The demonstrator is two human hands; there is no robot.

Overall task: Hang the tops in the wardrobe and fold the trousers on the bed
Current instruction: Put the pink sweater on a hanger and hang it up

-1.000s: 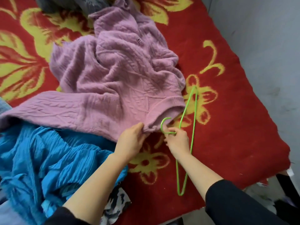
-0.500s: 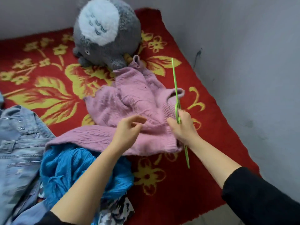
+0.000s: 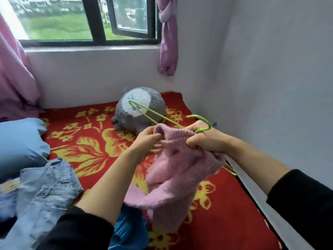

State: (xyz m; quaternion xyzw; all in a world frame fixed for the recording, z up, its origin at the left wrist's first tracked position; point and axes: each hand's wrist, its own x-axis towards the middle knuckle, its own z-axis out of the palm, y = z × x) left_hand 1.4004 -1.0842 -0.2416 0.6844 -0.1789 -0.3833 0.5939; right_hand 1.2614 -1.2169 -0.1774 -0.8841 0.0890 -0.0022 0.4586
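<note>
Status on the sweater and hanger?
Left hand pinches pink sweater at ribbed edge. Right hand grips sweater and green hanger together. Jeans lie unfolded on bed, left.

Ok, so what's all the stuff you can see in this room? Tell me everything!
sweater: 1, pink, held up over the bed
hanger: 1, green, poking out of the sweater
plush toy: 1, grey and white, far end of bed
bed cover: 1, red with yellow flowers
jeans: 1, light blue, lower left
pillow: 1, blue, left
crinkly garment: 1, bright blue, bottom centre
window: 1, dark frame, above bed
curtains: 2, pinkish, beside window
left hand: pinches sweater's edge
right hand: grips hanger and sweater
</note>
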